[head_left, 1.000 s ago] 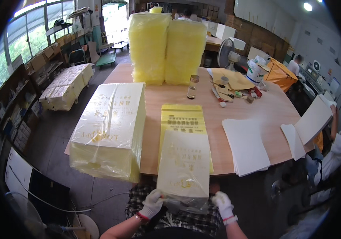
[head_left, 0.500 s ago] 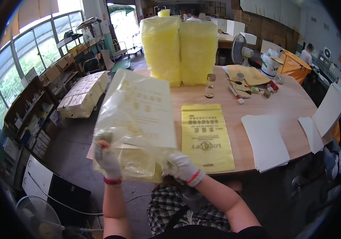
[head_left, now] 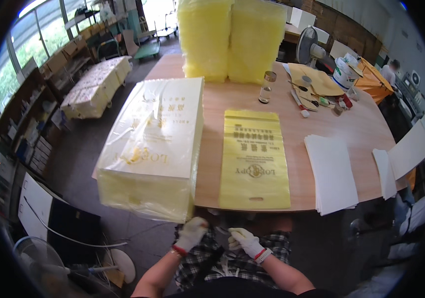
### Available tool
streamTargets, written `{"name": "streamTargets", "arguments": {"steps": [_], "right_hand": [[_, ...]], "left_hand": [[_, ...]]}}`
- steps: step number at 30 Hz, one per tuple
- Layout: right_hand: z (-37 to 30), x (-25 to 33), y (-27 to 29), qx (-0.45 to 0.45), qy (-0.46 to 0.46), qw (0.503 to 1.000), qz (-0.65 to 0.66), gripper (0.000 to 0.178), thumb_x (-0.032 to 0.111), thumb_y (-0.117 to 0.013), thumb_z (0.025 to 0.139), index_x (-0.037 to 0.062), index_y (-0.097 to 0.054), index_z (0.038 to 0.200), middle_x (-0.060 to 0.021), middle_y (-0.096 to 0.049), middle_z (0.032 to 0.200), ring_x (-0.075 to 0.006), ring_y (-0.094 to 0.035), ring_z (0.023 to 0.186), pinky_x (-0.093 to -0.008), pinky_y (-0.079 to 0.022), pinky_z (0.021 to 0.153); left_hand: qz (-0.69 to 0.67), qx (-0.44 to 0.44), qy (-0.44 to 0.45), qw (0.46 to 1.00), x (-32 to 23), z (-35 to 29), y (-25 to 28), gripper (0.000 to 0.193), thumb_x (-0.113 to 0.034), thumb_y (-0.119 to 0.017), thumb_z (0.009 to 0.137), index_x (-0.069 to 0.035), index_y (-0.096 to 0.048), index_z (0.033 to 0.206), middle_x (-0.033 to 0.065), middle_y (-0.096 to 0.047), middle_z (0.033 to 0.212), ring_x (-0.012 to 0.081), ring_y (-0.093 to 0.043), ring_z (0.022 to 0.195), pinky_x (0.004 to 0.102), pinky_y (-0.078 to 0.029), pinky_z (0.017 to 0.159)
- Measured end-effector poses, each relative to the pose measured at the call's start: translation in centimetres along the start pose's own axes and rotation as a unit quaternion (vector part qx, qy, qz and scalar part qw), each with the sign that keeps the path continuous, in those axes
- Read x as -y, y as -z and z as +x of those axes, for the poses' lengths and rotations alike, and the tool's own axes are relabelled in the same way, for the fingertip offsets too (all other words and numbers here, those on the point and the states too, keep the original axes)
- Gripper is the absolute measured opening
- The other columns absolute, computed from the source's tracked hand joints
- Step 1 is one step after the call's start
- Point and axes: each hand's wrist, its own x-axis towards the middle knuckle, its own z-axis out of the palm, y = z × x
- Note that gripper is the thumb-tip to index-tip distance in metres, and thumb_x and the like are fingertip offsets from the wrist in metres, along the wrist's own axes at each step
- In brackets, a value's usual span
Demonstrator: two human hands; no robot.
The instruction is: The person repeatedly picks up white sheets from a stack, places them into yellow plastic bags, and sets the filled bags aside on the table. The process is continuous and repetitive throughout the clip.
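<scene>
Daylight enters at upper left through the windows (head_left: 51,26); the doorway (head_left: 159,11) burns out to white. Glare streaks the plastic-wrapped stack (head_left: 153,129). Tabletop (head_left: 296,151) fairly evenly lit — floor (head_left: 81,149) dim, darkest at lower right. Fisheye bends straight edges toward the rim; corners vignette to black — distant background detail soft.

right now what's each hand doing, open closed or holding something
Left hand: loosely closed, nothing seen in it.
Right hand: loosely closed too, nothing seen in it.

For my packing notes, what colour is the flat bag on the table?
The flat bag is yellow, clearest in the head view.
</scene>
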Motion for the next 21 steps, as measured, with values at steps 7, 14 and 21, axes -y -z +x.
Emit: {"name": "streamTargets", "arguments": {"steps": [7,14,21], "right_hand": [[-3.4,-0.5,5.0,-0.14,0.023,0.984,0.103,0.038,0.026,-0.049,0.091,0.0032,-0.045,0.121,-0.0096,-0.056,0.084,-0.0184,-0.059,0.067,-0.0376,-0.054,0.068],[-3.2,0.5,6.4,-0.094,0.044,0.991,0.088,0.039,0.025,-0.05,0.09,0.0022,-0.045,0.122,-0.01,-0.058,0.087,-0.0173,-0.06,0.069,-0.0345,-0.054,0.066],[1.7,11.3,3.7,-0.229,0.18,0.952,0.091,0.034,0.026,-0.059,0.085,-0.0016,-0.057,0.104,-0.0059,-0.06,0.087,-0.0138,-0.058,0.078,-0.0269,-0.047,0.068]], "left_hand": [[0.193,-0.066,-0.176,0.963,-9.5,12.0,-10.2,0.021,-0.018,-0.06,0.071,-0.007,-0.058,0.088,0.0103,-0.058,0.087,0.0288,-0.055,0.088,0.0389,-0.043,0.077],[0.183,0.092,-0.128,0.97,-7.4,16.8,-10.8,0.015,-0.024,-0.06,0.072,-0.011,-0.066,0.078,0.0072,-0.062,0.082,0.0263,-0.054,0.087,0.0373,-0.042,0.08],[0.156,0.106,-0.243,0.952,-8.1,18.5,-9.9,0.014,-0.019,-0.058,0.078,-0.006,-0.058,0.079,0.0153,-0.061,0.076,0.0318,-0.056,0.068,0.0365,-0.046,0.064]]}}
